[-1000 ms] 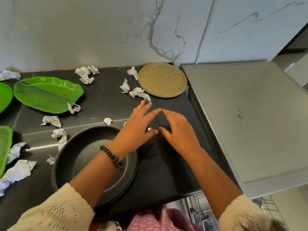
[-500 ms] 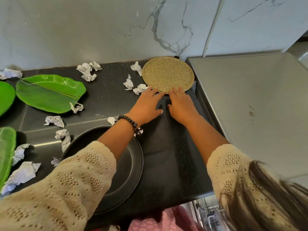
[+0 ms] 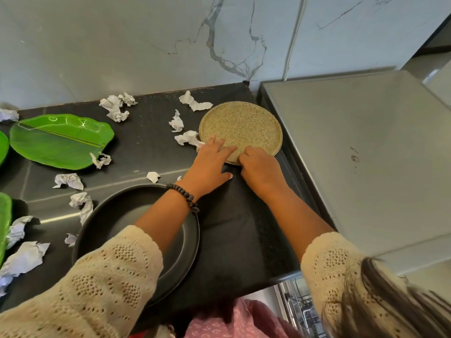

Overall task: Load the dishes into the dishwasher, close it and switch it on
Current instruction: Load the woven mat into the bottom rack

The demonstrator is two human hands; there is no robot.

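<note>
speckled tan, the round plate (image 3: 241,126) lies flat at the back right corner of the black bench (image 3: 234,240), its right rim just beside the grey appliance top (image 3: 361,154) that stands next to the bench. nothing lies in the plate. both hands meet at its near rim: the left hand (image 3: 208,167) has its fingers stretched out straight, fingertips resting on the plate's near left part, the thumb spread flat on the bench; the right hand (image 3: 261,170) has its fingers curled over the near edge of the plate, though whether they truly grip under the rim i cannot tell. a dark beaded bracelet (image 3: 184,196) circles the left wrist, and both arms wear cream knitted sleeves (image 3: 109,284).

nearer the front edge, under the left forearm, sits a black plate (image 3: 117,215) with a deep rim; it appears to be stacked on another, and the part that shows holds nothing. toward the left edge lies a green leaf-shaped plate (image 3: 61,140), also holding nothing, with a crumpled paper scrap (image 3: 100,160) touching its near rim. more green rims show at the far left edge. crumpled white paper bits (image 3: 114,107) are scattered along the back and left of the bench, one (image 3: 188,138) touching the tan plate's left rim. below the front right corner a wire dishwasher rack (image 3: 302,311) is partly in view.
</note>
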